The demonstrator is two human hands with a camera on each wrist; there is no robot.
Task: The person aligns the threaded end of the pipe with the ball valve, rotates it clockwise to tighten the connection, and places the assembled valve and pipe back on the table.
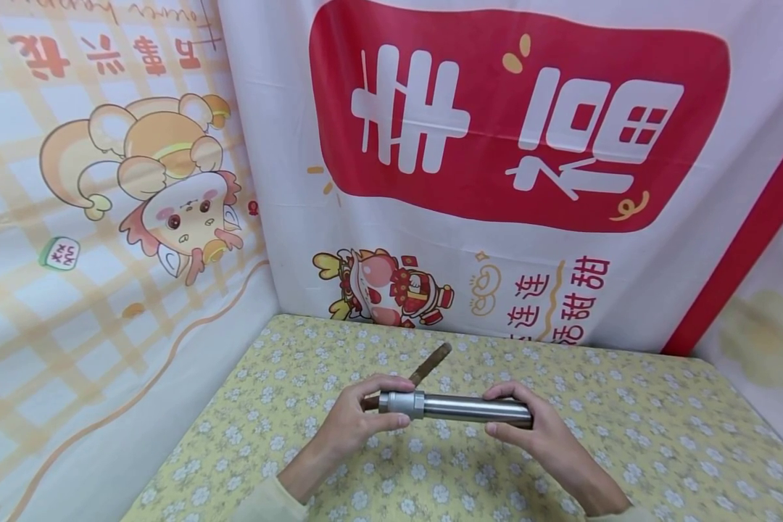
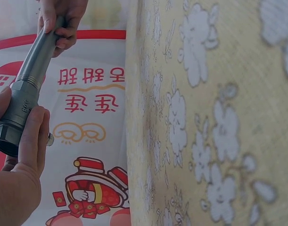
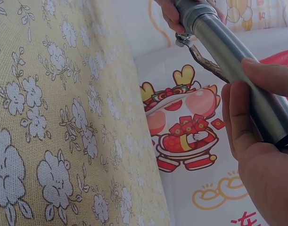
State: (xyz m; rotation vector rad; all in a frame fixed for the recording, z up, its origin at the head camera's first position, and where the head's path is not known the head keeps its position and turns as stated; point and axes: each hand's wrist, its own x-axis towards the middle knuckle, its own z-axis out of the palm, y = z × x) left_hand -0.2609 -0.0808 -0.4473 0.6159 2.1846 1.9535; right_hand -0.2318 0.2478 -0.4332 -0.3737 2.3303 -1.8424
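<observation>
Floral tablecloth (image 1: 639,428), printed hangings (image 1: 522,130), left grip (image 1: 354,415) clamped on fitting (image 1: 402,404), right grip (image 1: 543,422) on pipe (image 1: 460,407)

Bright head view, dimmer wrist views, glinting tube (image 1: 458,408)

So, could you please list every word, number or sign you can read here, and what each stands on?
"幸福": red panel printed on the white cloth.
"连连": same cloth, below the panel; preceding characters cut off.
"甜甜": beside it, likewise cut off.
"万事兴龙": left-hand cloth, upside down.
"Forever happy": same cloth, top edge, partly cut off.
Too small or blurred: marking on the metal coupling; sign on the printed green-edged tile.
</observation>
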